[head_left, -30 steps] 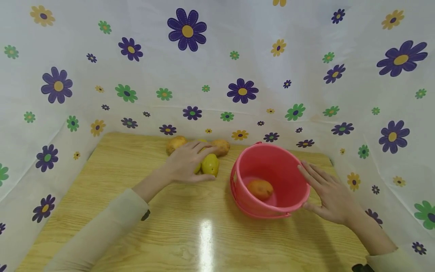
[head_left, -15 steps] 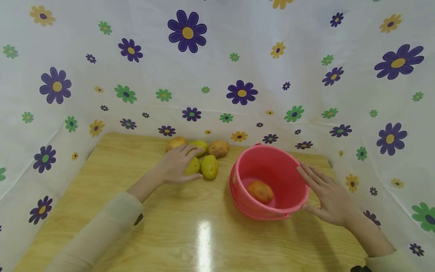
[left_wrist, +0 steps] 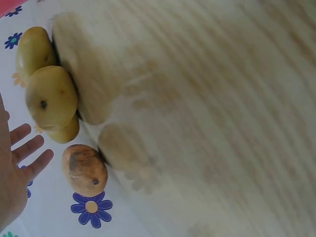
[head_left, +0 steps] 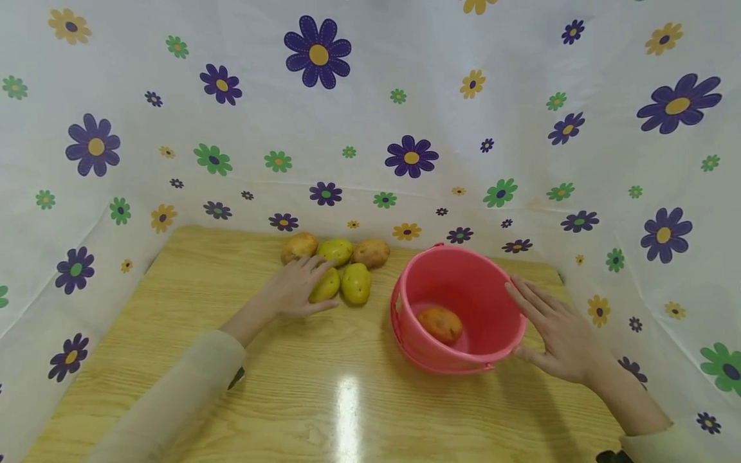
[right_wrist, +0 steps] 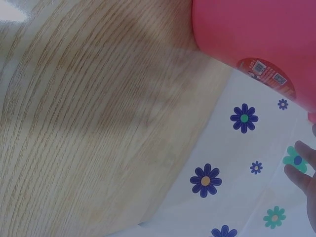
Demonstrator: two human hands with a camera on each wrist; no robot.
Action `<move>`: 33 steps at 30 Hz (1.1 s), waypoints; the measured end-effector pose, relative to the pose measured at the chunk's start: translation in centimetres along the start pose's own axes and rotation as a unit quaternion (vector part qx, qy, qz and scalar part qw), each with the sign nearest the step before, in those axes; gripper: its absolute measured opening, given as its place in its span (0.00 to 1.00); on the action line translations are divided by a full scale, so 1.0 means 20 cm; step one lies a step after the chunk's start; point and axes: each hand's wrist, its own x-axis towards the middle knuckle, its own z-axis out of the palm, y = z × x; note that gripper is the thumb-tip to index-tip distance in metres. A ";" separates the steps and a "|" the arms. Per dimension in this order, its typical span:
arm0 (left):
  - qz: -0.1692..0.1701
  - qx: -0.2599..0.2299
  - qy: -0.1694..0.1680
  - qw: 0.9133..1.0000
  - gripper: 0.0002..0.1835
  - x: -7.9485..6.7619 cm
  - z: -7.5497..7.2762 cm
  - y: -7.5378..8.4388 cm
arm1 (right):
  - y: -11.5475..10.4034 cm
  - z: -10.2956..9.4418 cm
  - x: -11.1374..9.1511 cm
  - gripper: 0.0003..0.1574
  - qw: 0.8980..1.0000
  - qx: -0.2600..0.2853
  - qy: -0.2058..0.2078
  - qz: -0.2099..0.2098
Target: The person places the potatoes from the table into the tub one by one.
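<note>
My left hand [head_left: 295,286], fingers spread, is over the front-left yellow-green oval fruit [head_left: 326,285], covering part of it. Another such fruit [head_left: 356,283] sits just to its right, and a third [head_left: 334,252] lies behind. Brown potatoes rest at the back, one on the left [head_left: 300,247] and one on the right [head_left: 372,253]. In the left wrist view the fingers are extended beside a potato [left_wrist: 85,170] and yellow-green fruit [left_wrist: 52,98]. My right hand [head_left: 564,334], fingers straight, lies against the right rim of a pink bucket [head_left: 477,296], which holds one potato [head_left: 441,324].
All of it stands on a wood-grain table [head_left: 278,392]. A white cloth [head_left: 243,116] printed with flowers rises behind and at both sides. The bucket's handle [head_left: 396,315] hangs down its left side.
My left hand has drawn back to the left, uncovering more of the yellow-green fruits. The right hand stays at the bucket's rim, and the potato remains inside.
</note>
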 end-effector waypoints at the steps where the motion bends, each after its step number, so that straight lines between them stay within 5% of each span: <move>1: -0.001 0.007 -0.001 1.000 0.51 0.00 0.01 0.00 | 0.00 0.00 0.00 0.65 1.000 0.000 -0.001 0.000; 14: -0.028 0.030 -0.001 0.999 0.49 -0.01 0.11 -0.02 | 0.00 0.00 0.00 0.65 1.000 0.003 0.001 0.003; 33: -0.071 0.008 -0.025 0.997 0.49 0.00 0.14 0.01 | -0.02 -0.02 0.00 0.65 1.000 0.005 -0.003 0.001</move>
